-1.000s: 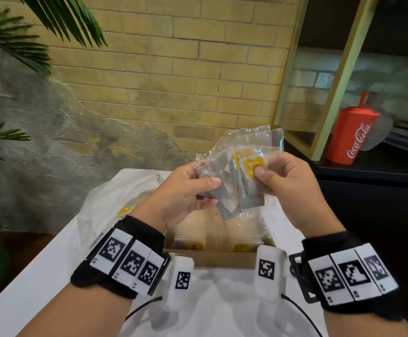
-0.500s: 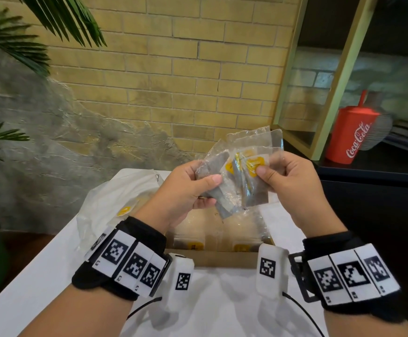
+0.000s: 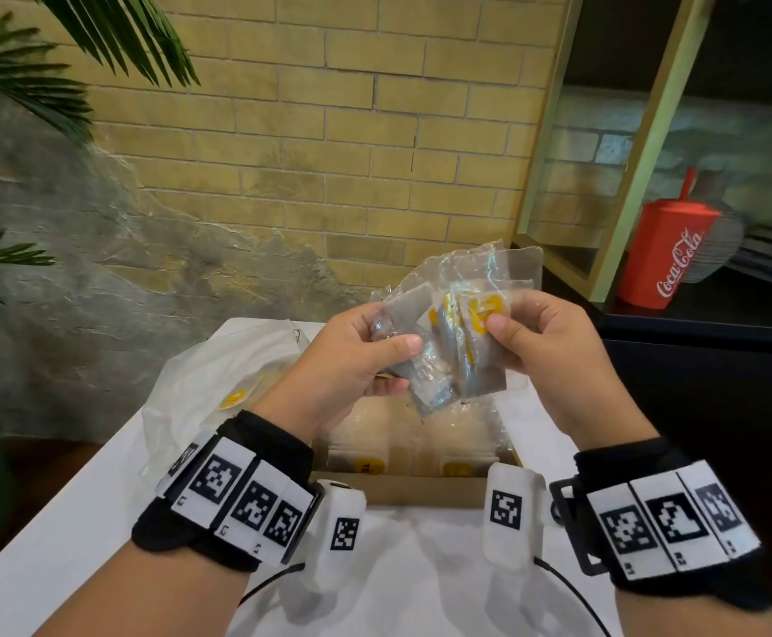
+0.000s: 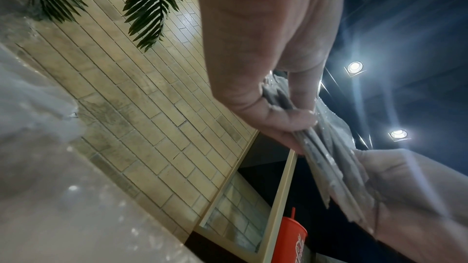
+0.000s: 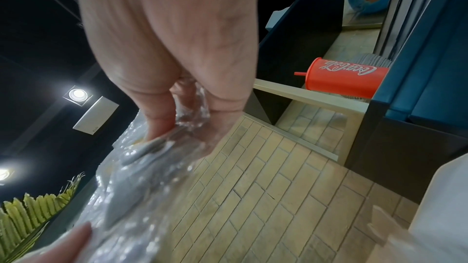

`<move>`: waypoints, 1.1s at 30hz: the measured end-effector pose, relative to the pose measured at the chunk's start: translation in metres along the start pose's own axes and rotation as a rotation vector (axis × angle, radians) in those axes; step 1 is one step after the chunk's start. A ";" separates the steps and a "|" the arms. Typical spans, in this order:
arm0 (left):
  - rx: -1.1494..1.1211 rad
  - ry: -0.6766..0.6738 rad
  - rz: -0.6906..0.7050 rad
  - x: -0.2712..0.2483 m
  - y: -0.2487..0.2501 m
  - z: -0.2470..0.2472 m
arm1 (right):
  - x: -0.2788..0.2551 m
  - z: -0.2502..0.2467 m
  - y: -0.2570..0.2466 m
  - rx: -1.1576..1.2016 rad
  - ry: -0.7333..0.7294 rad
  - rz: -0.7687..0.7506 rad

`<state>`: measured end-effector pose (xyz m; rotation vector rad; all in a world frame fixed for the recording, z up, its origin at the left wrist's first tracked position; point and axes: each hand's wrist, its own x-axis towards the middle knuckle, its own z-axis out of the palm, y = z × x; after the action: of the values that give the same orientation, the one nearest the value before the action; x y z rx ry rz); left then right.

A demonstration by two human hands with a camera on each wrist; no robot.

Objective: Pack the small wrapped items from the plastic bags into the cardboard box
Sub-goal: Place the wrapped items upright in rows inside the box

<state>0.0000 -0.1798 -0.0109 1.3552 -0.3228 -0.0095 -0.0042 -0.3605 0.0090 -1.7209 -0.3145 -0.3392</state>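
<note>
Since a second ago the packets (image 3: 455, 342) have fanned wider between the hands, the leftmost tilted out. The left hand (image 3: 356, 356) pinches the fan's left side; the right hand (image 3: 538, 342) pinches its right, thumb on a yellow label. Both hold them above the box (image 3: 420, 491), where more packets lie. The clear wrap is thin, slick and crinkled, the contents flat and grey; a loose pinch could let one slide onto the table (image 3: 76, 521).

A yellow brick wall (image 3: 329, 131) rises behind the white bench (image 3: 53, 521), its lower left patched with rough grey plaster (image 3: 99, 278). Palm fronds (image 3: 53, 52) hang at left. At right, a dark shelf (image 3: 705, 324) carries a red cup (image 3: 671, 255). Ceiling spotlights (image 4: 354, 67) glare overhead.
</note>
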 end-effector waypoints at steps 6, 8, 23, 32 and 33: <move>0.011 0.008 -0.002 0.002 -0.001 -0.002 | 0.002 0.002 0.003 0.030 0.021 0.009; 0.011 0.012 -0.002 0.002 0.000 -0.002 | 0.002 0.001 0.002 -0.005 -0.011 0.003; 0.052 0.058 0.009 0.004 -0.002 -0.003 | 0.000 0.004 0.005 0.032 -0.080 0.009; 0.026 0.209 0.256 0.005 0.002 -0.008 | 0.010 -0.006 0.009 -0.006 0.289 0.157; 0.032 0.216 0.298 0.005 0.003 -0.006 | 0.009 -0.006 0.009 -0.055 0.286 0.133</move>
<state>0.0053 -0.1742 -0.0080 1.3149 -0.3398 0.3891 0.0073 -0.3675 0.0059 -1.7105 0.0186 -0.4930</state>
